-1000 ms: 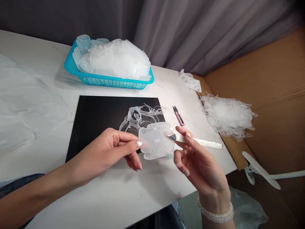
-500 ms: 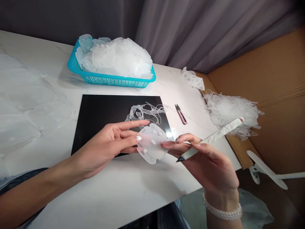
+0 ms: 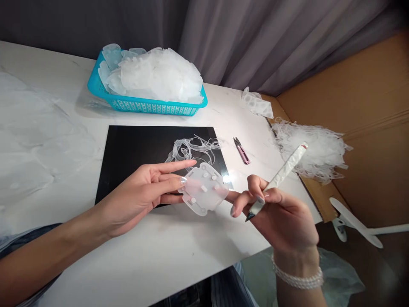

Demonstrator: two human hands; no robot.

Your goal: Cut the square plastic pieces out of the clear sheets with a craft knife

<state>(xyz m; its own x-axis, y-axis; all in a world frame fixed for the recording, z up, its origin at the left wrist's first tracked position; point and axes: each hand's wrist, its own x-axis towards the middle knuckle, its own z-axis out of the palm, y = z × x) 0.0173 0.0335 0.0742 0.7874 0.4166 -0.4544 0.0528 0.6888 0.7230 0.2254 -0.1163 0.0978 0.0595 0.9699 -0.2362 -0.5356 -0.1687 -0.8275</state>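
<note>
At the frame's centre, the left hand [image 3: 136, 198] pinches a cloudy plastic piece [image 3: 209, 197], held up between both hands, while the right hand [image 3: 286, 215] grips a pointed tool [image 3: 285, 170] whose tip seemingly needs keeping clear of fingers.

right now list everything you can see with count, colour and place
translucent piece: one, whitish, between the hands
wrapped tool: one, white, dark tip, in the right hand
thin strips: tangle, clear, on the mat
mat: one, black, on the table
basket: one, turquoise, heaped with translucent pieces
snips: one, pink, right of the mat
scrap pile: one, whitish, table's right edge
table: one, white
curtain: grey, behind
left hand, right hand: holding
</note>
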